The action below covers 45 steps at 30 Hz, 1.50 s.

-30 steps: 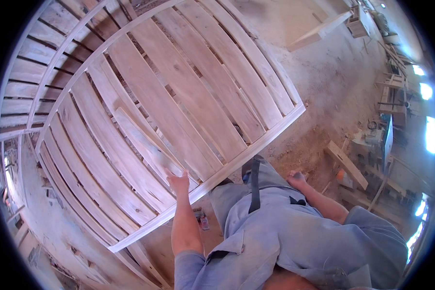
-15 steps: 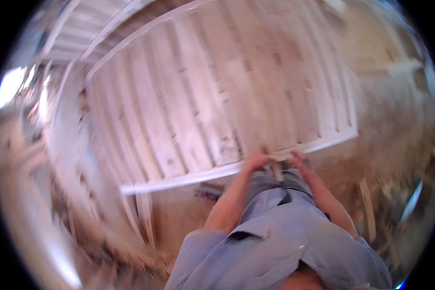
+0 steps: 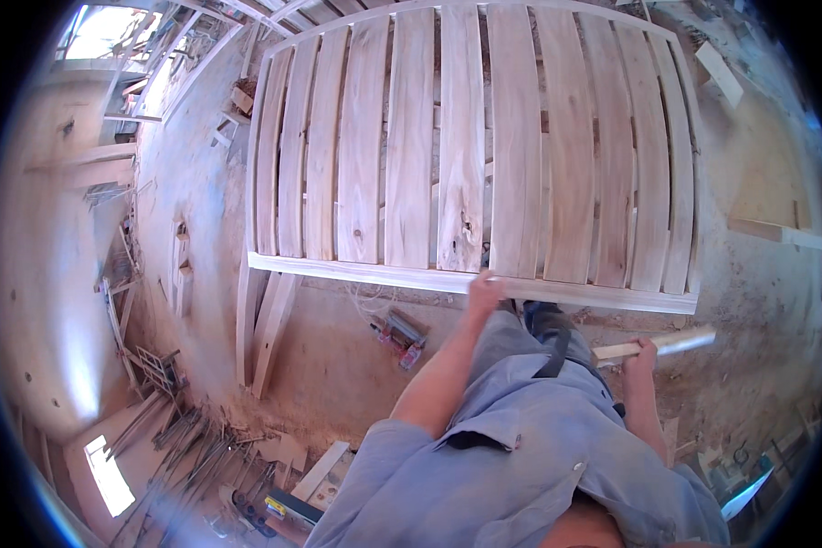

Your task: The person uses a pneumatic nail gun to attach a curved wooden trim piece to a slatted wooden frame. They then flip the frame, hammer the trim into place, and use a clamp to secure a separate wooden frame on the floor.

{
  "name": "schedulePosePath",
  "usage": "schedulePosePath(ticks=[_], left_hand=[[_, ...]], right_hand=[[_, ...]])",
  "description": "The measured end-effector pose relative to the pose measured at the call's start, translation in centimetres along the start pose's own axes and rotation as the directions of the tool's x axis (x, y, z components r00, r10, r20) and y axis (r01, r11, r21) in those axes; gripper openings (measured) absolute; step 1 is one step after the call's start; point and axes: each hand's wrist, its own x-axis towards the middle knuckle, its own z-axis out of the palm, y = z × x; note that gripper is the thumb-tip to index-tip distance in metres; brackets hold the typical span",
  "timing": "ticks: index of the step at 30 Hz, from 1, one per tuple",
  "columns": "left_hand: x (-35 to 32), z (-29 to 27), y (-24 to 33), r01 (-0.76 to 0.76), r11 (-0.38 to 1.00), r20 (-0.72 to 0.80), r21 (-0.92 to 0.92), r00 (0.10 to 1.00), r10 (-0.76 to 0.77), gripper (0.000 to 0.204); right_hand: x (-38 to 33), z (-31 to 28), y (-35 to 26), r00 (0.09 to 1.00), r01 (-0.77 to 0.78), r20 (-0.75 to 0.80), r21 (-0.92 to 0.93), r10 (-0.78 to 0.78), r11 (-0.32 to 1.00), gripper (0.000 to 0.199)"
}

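A large slatted wooden frame [image 3: 365, 146] lies in front of me, its pale boards running away from me with gaps between them. My left hand [image 3: 486, 294] is at its near rail [image 3: 374, 274], a little right of the rail's middle. The fingers look curled over the rail's edge, slightly blurred; whether they hold anything small is hidden. To the right of my body, my right hand [image 3: 642, 353] is closed round a wooden strip [image 3: 685, 342], held roughly level below the frame's near right corner. One board [image 3: 461, 224] near my left hand has dark knot holes.
A red and grey power tool [image 3: 400, 336] with a cable lies on the dirt floor left of me. Wooden legs [image 3: 272, 333] slant from the frame's near left corner. Thin rods [image 3: 178, 452] lie at lower left, offcuts [image 3: 178, 274] farther left, and a plank [image 3: 772, 230] at right.
My right hand has moved from the near rail out to the right and now carries the wooden strip. My left hand stays near the rail. The view has shifted and is sharper.
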Motion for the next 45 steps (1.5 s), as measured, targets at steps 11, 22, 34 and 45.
schedulePosePath(ticks=[11,22,34,45], left_hand=[[1.7,-16.3,-10.6,0.405,0.601,-0.053,-0.689,0.799,-0.599,0.048],[10.4,-20.5,-12.5,0.054,0.11,-0.001,-0.993,0.895,-0.446,0.049],[10.6,-20.6,-12.1,0.129,0.129,0.036,-0.983,0.829,-0.558,0.046],[5.7,-22.3,-13.2,0.004,-0.024,0.01,-1.0,0.964,-0.265,0.051]], right_hand=[[1.0,-5.6,3.2,0.957,-0.268,-0.168,-0.192,0.237,0.944,0.053],[-1.1,19.6,15.0,0.892,-0.435,-0.077,0.121,0.445,0.892,0.083],[-2.3,19.0,17.9,0.961,-0.27,0.041,0.365,0.274,0.891,0.066],[-5.4,18.7,15.0,0.982,-0.11,0.178,0.253,0.065,0.961,0.048]])
